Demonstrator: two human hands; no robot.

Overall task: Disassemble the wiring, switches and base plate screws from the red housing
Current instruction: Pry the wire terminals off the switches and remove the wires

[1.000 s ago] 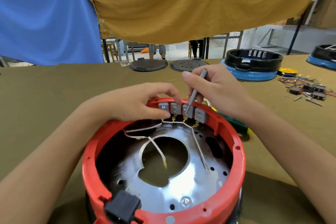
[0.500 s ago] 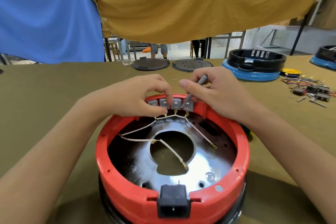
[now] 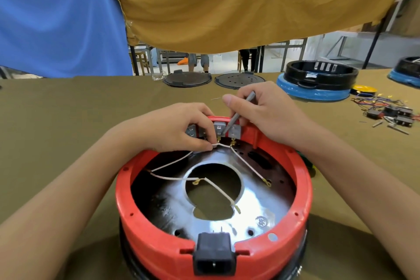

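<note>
Compared with the frame before, barely moved: red housing (image 3: 213, 250) stayed in the middle of the olive cloth-covered counter (image 3: 68, 120), black power socket (image 3: 213, 254) facing near. Left hand (image 3: 179, 129) kept pinching the white wires (image 3: 181, 159) just under the grey switches (image 3: 218, 128) on the far wall. Right hand (image 3: 263, 111) kept gripping a thin grey metal tool (image 3: 238, 113), tip at a switch. Inside lay the shiny round base plate (image 3: 261, 200) with a central hole. Glossy plastic rim, thin braided wires with brass ring terminals.
</note>
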